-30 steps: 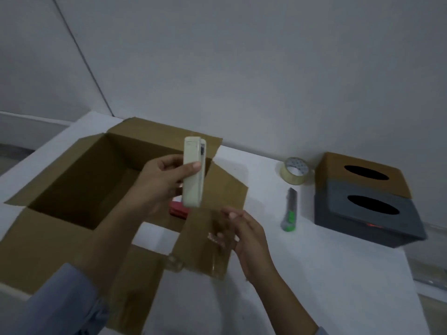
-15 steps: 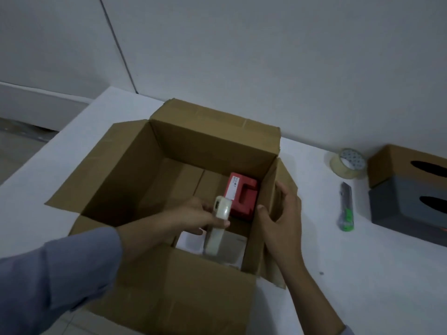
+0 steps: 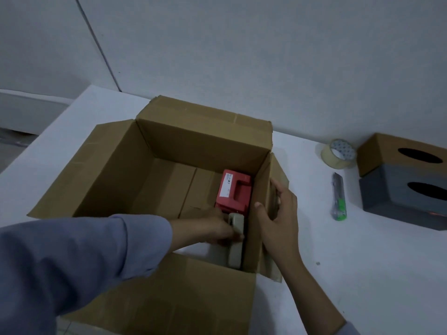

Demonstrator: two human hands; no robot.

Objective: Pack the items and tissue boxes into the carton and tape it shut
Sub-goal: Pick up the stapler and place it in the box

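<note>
White table (image 3: 362, 274) bears carton (image 3: 169, 298), tape roll (image 3: 338, 154), cutter (image 3: 338, 197), tissue boxes (image 3: 401, 180).

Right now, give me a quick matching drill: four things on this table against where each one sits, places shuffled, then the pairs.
Things:
1. red item
2. beige item
3. tape roll
4. utility knife

Places:
A. on the table between the carton and the tissue boxes
B. in the left hand, against the carton's right wall
C. on the carton floor, far right corner
D. by the wall, left of the brown tissue box

Pairs: 1-C, 2-B, 3-D, 4-A
</note>
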